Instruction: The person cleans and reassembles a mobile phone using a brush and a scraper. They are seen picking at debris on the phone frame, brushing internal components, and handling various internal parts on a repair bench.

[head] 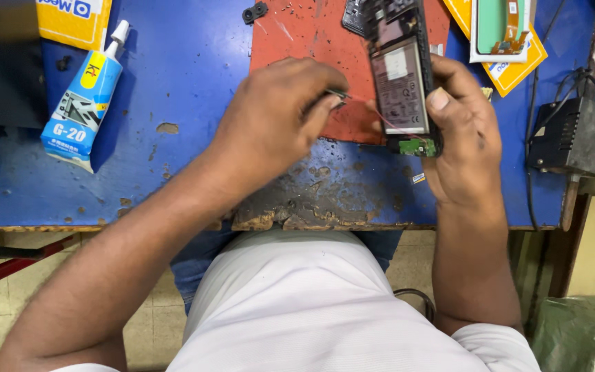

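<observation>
The person sits at a worn blue bench (173, 76) with both hands over a red mat (311, 34). The right hand (463, 131) has its grip closed around the edge of an opened phone (401, 76), holding it upright on its side above the mat, thumb pressed on the frame; the battery and a small green circuit board (418, 146) at its lower end face the camera. The left hand (277, 117) pinches thin metal tweezers (339, 94), grip narrow, their tip pointing at the phone, just beside it. A thin red wire (387, 122) runs along the phone's lower part. A blue glue tube (84, 96) lies well apart on the left, and a dark metal box (571, 134) with cables sits at the right edge.
</observation>
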